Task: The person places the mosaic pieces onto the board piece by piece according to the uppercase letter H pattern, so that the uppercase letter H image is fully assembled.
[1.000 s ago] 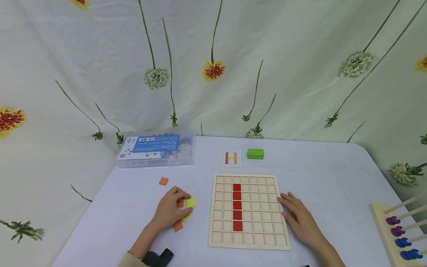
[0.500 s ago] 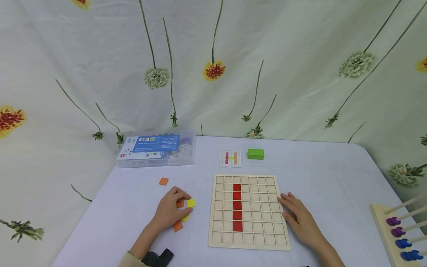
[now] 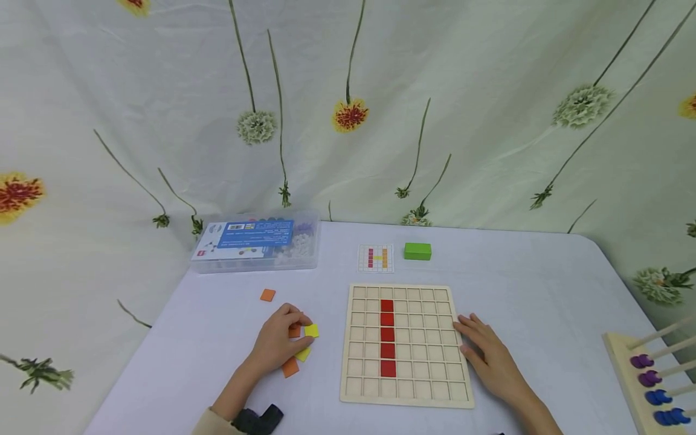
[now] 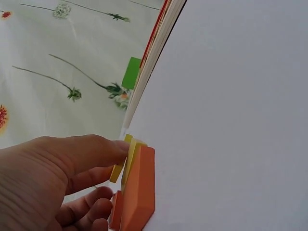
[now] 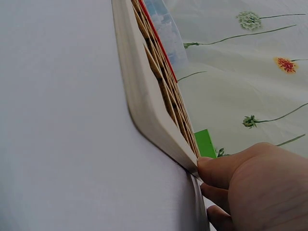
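My left hand [image 3: 277,341] has its thumb and index finger at opposite edges of a yellow square tile [image 3: 312,330], pinching it. Beneath and beside those fingers lie another yellow tile [image 3: 304,354] and orange tiles [image 3: 290,367]; the hand covers part of this group. In the left wrist view an orange tile [image 4: 139,192] stands close to the thumb. A wooden grid board [image 3: 426,389] lies in the middle, with a column of several red tiles [image 3: 387,334] in its cells. At the board's right edge rests my right hand [image 3: 489,359], fingers loosely extended and thumb touching the rim.
Behind the board are a small pattern card [image 3: 376,258] and a green block [image 3: 417,251]. A clear plastic case [image 3: 255,241] sits at the back left. One loose orange tile [image 3: 267,295] lies beyond the left hand. A wooden bead stand [image 3: 633,380] occupies the right edge.
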A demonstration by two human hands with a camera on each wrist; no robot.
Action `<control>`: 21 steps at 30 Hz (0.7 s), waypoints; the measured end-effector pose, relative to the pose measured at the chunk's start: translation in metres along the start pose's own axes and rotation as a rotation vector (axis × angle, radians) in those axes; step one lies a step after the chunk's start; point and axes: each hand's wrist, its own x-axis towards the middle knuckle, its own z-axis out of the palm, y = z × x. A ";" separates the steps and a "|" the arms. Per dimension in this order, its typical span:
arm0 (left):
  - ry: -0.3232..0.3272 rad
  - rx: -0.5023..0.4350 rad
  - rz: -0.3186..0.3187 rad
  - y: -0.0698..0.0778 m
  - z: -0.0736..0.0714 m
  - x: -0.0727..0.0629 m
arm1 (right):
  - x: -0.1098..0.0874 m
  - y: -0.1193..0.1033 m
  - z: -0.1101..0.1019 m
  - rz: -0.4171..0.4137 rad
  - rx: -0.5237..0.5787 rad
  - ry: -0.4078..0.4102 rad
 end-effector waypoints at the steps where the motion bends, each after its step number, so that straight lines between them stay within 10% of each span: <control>1: -0.004 0.003 -0.007 0.001 0.000 0.001 | 0.000 0.000 0.000 0.000 0.002 0.000; 21: -0.020 -0.050 0.223 0.065 0.013 0.027 | 0.000 -0.001 -0.001 0.000 0.015 0.003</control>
